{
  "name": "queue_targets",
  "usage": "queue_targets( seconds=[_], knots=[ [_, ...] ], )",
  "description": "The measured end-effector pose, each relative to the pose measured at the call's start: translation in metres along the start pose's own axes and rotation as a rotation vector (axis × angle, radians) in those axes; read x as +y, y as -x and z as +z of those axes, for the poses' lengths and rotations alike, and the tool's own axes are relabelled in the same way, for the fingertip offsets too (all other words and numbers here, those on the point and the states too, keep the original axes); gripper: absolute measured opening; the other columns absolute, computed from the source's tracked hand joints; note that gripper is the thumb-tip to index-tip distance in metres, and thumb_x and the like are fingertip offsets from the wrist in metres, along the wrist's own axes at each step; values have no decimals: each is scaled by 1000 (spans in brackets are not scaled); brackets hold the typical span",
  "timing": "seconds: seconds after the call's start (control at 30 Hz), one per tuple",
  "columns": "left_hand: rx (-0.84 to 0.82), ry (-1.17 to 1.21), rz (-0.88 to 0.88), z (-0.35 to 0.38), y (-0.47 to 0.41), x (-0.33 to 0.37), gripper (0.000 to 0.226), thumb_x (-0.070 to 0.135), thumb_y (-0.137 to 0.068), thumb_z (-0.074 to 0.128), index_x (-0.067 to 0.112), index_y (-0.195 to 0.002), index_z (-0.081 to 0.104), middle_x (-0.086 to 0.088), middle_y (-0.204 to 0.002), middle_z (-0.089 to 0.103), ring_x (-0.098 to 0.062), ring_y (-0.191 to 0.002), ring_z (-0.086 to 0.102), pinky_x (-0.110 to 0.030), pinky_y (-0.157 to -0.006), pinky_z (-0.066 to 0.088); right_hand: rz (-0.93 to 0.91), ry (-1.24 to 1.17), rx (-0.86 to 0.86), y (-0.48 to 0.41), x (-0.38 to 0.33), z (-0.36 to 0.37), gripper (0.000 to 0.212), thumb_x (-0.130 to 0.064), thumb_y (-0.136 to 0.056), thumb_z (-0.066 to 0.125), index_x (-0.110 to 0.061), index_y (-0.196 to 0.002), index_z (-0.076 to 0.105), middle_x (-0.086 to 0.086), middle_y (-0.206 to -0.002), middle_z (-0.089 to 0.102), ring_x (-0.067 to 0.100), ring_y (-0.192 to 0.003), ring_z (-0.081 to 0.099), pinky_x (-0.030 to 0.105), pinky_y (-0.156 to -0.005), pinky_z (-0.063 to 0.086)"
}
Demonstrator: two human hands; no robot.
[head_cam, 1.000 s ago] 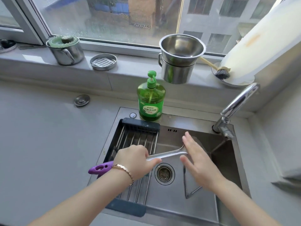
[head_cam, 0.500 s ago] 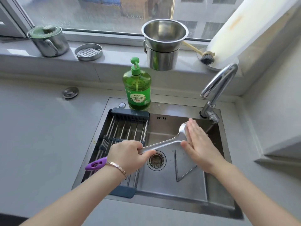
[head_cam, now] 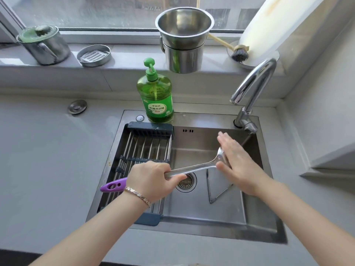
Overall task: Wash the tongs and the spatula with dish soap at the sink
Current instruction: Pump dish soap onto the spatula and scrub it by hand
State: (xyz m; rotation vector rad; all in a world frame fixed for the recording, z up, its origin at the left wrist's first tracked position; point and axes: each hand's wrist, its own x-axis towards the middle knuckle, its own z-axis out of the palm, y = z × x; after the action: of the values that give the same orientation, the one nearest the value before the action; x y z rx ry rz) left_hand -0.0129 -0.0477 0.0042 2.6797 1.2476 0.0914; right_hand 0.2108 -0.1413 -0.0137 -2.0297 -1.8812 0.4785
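- A long stainless-steel spatula with a purple plastic handle end (head_cam: 192, 169) is held above the steel sink (head_cam: 207, 119). Its shaft runs from the purple tip at eight o'clock to the blade at two o'clock, crossing over the drain.
- The left hand (head_cam: 151, 181) wraps the shaft just ahead of the purple part, fingers curled round it and thumb along the metal.
- The right hand (head_cam: 238, 162) lies flat against the blade, fingers straight and close together, thumb at the neck. It hides most of the blade.
- Thin V-shaped metal tongs (head_cam: 217, 189) lie on the sink floor at four o'clock of the drain, untouched, one arm partly hidden under the right hand.
- The green pump bottle of dish soap (head_cam: 156, 96) stands on the rim at eleven o'clock, well apart from both hands. The curved chrome faucet (head_cam: 253, 87) rises at two o'clock.
- A steel-rod drying rack with dark end bars (head_cam: 146, 148) spans the sink's nine o'clock side.
- Handling: the spatula looks stiff, light and probably slick once soapy. The purple grip is likely the surest hold, and the blade's edge wants a flat palm rather than pinching fingers.
- The tongs look springy and thin, and seem best lifted near the closed bend.
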Motion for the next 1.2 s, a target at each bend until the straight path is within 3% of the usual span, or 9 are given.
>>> queue_targets(
  seconds=[0.07,0.2,0.33,0.5,0.63,0.77,0.87,1.0,1.2],
  knots=[
    [50,33,3,4,2,-2,59,79,-66,28,24,-52,42,11,-40,27,-14,-47,42,-18,-46,31,108,-35,48,-2,4,-7,104,-80,-73,1,-11,-150,10,-6,-156,0,-7,-138,-11,16,-113,-7],
    [60,8,11,6,3,-4,58,78,-67,28,24,-53,47,10,-43,34,-13,-49,43,-17,-45,27,-210,104,-49,4,-21,11,96,-73,-85,5,-2,-143,34,8,-153,25,11,-141,6,23,-115,-4],
    [-32,25,-49,5,6,-1,58,78,-72,35,23,-59,48,11,-46,35,-13,-56,46,-21,-53,38,85,-48,62,-2,-1,-4,117,-86,-67,-8,-6,-148,19,5,-157,13,-2,-138,-2,14,-113,-7],
    [-99,35,-109,6,2,3,53,71,-78,41,22,-57,44,10,-51,39,-12,-60,45,-23,-60,41,-170,120,-26,12,-20,16,98,-75,-84,3,-2,-146,20,6,-155,14,4,-141,-4,25,-115,-1],
    [-66,85,-162,6,3,5,58,70,-78,44,20,-50,37,8,-48,38,-8,-48,38,-22,-51,34,121,-35,85,12,-7,4,111,-84,-71,-6,-7,-149,9,0,-157,3,-3,-140,-9,13,-113,-8],
    [-58,133,-204,9,5,5,58,70,-77,46,19,-50,38,7,-47,38,-7,-47,36,-23,-54,38,-76,93,56,20,-20,21,97,-75,-84,5,-3,-148,15,8,-156,10,11,-144,-1,23,-117,-4],
    [-44,167,-225,10,7,5,56,69,-77,47,18,-54,45,6,-48,40,-9,-49,39,-24,-57,43,137,16,107,20,-7,12,104,-81,-76,-2,-9,-149,9,5,-158,7,4,-142,-4,12,-112,-14],
    [-44,216,-248,14,5,7,56,68,-77,48,18,-53,46,6,-48,40,-8,-47,37,-23,-55,39,1,127,80,23,-24,22,94,-71,-87,7,1,-147,17,13,-156,13,16,-144,2,30,-117,-1],
    [-40,254,-282,14,4,13,56,68,-77,49,15,-58,55,7,-49,42,-11,-51,42,-22,-53,37,148,51,133,21,-22,19,98,-72,-86,5,3,-146,19,16,-155,16,17,-144,4,28,-117,-6]
  ],
)
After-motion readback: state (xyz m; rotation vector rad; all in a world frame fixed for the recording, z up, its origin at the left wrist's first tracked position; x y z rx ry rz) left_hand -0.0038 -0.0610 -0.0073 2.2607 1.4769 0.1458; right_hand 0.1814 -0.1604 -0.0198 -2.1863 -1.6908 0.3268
